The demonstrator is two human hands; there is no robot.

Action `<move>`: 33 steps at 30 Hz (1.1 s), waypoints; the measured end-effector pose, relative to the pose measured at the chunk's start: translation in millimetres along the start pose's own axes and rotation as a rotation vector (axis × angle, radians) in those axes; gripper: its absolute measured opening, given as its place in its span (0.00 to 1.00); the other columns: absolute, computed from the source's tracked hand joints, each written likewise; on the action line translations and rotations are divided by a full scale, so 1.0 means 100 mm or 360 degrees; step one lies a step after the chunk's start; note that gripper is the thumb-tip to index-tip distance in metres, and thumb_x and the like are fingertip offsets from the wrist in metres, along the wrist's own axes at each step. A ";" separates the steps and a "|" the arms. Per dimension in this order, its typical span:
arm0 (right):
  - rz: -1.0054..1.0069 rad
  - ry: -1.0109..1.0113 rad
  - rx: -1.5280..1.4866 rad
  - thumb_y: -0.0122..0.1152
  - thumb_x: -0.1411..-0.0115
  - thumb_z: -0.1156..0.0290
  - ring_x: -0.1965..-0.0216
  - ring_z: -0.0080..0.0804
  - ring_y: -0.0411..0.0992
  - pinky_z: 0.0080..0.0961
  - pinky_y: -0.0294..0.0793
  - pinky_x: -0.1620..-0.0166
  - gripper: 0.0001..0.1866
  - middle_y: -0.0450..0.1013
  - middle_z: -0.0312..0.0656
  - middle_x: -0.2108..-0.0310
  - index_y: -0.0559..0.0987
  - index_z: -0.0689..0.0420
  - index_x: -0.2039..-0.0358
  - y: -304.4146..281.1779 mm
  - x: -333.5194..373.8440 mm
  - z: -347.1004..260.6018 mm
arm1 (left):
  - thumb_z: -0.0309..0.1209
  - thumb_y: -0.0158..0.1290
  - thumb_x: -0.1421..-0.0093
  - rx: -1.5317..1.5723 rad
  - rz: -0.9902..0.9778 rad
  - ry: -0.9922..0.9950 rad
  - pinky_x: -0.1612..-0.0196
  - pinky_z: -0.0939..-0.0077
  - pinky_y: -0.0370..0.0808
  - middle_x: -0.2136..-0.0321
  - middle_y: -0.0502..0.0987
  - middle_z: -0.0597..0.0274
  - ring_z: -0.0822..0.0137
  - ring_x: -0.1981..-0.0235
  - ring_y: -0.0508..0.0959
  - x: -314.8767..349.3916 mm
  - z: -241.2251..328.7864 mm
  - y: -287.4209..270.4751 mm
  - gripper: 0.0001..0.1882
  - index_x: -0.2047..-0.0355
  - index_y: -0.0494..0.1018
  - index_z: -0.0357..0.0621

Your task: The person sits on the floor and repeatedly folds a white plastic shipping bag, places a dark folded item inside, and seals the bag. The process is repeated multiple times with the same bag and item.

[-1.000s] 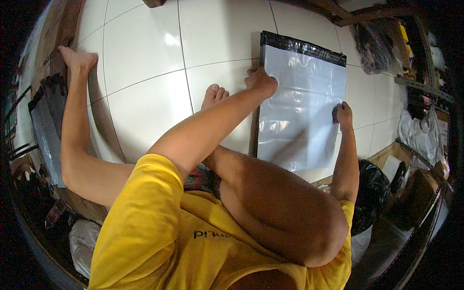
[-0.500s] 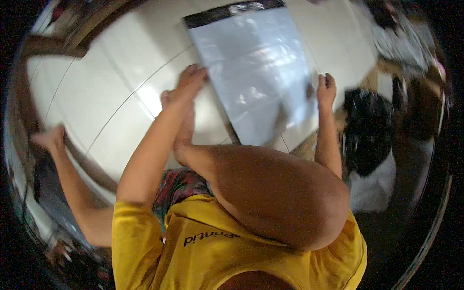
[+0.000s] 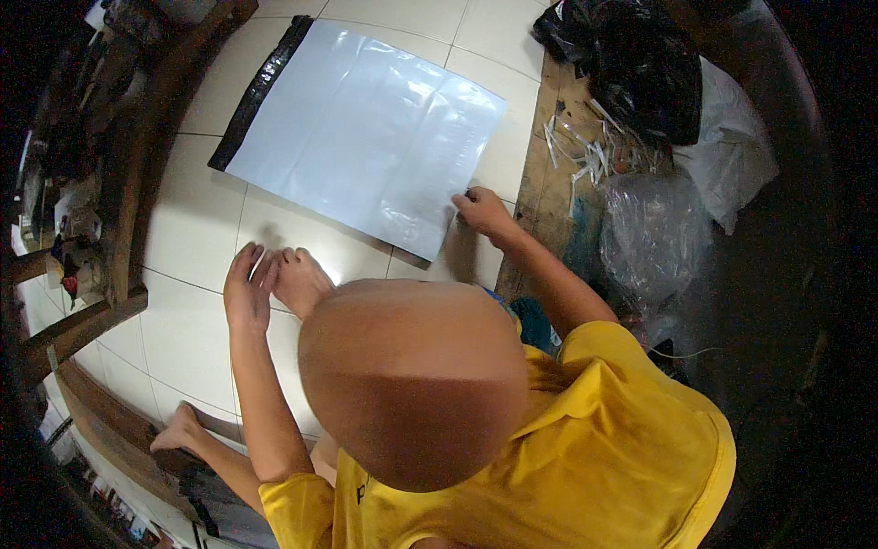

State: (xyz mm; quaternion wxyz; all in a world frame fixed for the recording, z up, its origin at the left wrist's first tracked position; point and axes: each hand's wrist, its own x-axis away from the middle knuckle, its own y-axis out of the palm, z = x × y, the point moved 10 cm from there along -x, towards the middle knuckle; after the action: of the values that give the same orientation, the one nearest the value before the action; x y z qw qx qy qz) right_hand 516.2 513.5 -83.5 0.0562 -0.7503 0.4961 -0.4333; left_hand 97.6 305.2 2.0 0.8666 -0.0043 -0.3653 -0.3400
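Observation:
A flat whitish-grey plastic mailing bag (image 3: 366, 119) with a black strip along its far left end lies on the tiled floor. My right hand (image 3: 487, 218) is closed at the bag's near right edge, fingertips against or just beside it. Something small and dark shows at its fingers, too small to make out. Left of the bag, my left hand (image 3: 247, 291) is raised with its fingers apart, holding nothing. It is beside my bare foot (image 3: 302, 279) and slightly blurred. My bent knee (image 3: 412, 384) hides the floor nearest me.
To the right, a wooden board (image 3: 540, 169) carries scattered white strips (image 3: 594, 160). Black plastic bags (image 3: 645, 73), a white sack (image 3: 736, 137) and clear plastic wrap (image 3: 654, 233) lie beyond it. Wooden furniture legs (image 3: 128, 201) stand at the left.
My view has turned, so the bag now appears slanted leftward. My left hand has come away from the bag's side; my right hand is now by its near right edge.

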 end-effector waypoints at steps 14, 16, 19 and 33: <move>0.0114 -0.0161 0.0067 0.61 0.41 0.54 0.51 0.60 0.76 0.47 0.74 0.47 0.27 0.77 0.65 0.56 0.79 0.70 0.57 0.12 -0.20 -0.02 | 0.37 0.51 0.32 -0.0254 0.0128 0.0207 0.38 0.61 0.70 0.43 0.71 0.52 0.56 0.42 0.72 -0.01 0.16 -0.89 0.26 0.38 0.66 0.34; 0.0076 -0.0054 0.0069 0.63 0.42 0.53 0.58 0.55 0.79 0.46 0.76 0.53 0.27 0.79 0.62 0.61 0.79 0.70 0.58 0.09 -0.19 0.00 | 0.38 0.52 0.32 -0.0491 0.0147 0.0425 0.39 0.63 0.70 0.44 0.73 0.52 0.57 0.41 0.73 -0.23 0.43 -0.74 0.26 0.39 0.67 0.35; 0.0143 -0.0075 -0.0006 0.65 0.40 0.58 0.66 0.44 0.80 0.42 0.77 0.60 0.23 0.80 0.55 0.66 0.79 0.68 0.57 0.07 -0.03 -0.21 | 0.40 0.54 0.34 -0.1310 0.0166 0.1062 0.38 0.62 0.68 0.42 0.73 0.44 0.50 0.41 0.72 -0.74 1.05 -0.22 0.29 0.41 0.68 0.30; 0.0099 0.0179 -0.0170 0.64 0.37 0.55 0.69 0.39 0.75 0.40 0.75 0.62 0.22 0.78 0.46 0.72 0.80 0.66 0.63 0.37 -0.21 0.32 | 0.39 0.48 0.38 -0.2371 -0.0025 0.0964 0.46 0.48 0.74 0.55 0.79 0.40 0.40 0.52 0.78 -2.55 1.16 0.96 0.18 0.55 0.76 0.39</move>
State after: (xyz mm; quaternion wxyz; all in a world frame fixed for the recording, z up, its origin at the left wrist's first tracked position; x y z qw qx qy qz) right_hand 510.2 500.8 -135.2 0.0016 -0.7109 0.5441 -0.4456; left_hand -46.6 557.8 -52.0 0.6951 -0.4861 0.2085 -0.4868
